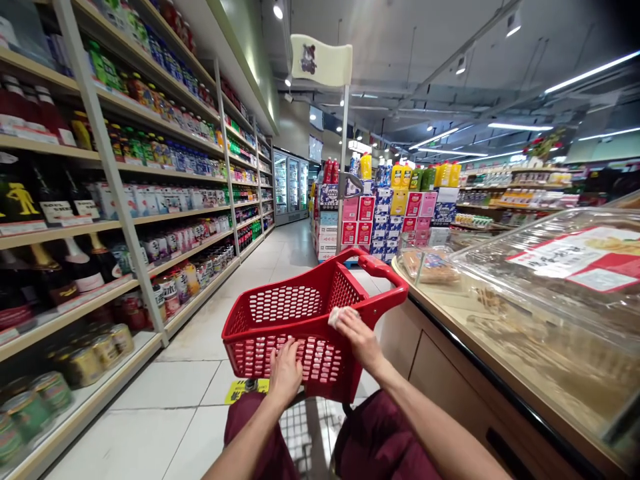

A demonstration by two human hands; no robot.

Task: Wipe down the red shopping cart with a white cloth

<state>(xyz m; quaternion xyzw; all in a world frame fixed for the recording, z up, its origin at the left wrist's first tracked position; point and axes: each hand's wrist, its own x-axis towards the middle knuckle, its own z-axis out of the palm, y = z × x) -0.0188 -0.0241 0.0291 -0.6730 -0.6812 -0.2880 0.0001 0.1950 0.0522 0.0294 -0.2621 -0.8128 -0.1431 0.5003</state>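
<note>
A small red plastic shopping cart with perforated sides stands between my knees, its handle toward the right. My right hand pinches a crumpled white tissue or cloth against the cart's near upper rim. Lower down, my left hand rests with its fingers extended on the cart's near perforated side. A pole with a cream flag rises behind the cart.
Drink shelves line the left side of the aisle. On the right is a wooden counter bearing clear plastic food containers. Stacked drink cartons stand ahead, with glass-door fridges farther back. A yellow floor sticker lies below the cart.
</note>
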